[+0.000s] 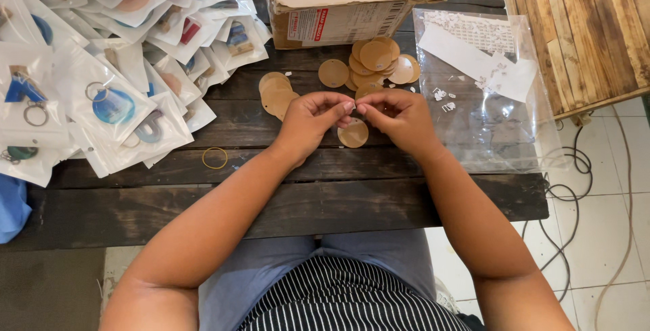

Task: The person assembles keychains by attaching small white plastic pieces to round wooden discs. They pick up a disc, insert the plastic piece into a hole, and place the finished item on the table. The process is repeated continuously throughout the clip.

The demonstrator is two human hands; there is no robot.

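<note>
Wooden disc (353, 134) hangs just under our fingertips; left hand (313, 119) and right hand (399, 117) pinch its top edge between them.

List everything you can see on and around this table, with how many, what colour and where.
Round discs: a dozen or more, tan, heaped by the box and loose near the hands.
Held disc: one, tan, between both hands' fingertips.
Cardboard box: one, brown, open, top centre.
Packaged keychains: many, clear-and-white bags, piled at left.
Rubber band: one, yellow, on the table left of the hands.
Clear plastic bag: one, with white paper scraps, at right.
Table: one, dark wood.
Cables: a few, dark and pale, on the tiled floor at right.
Left hand: pinching the disc.
Right hand: pinching the disc.
</note>
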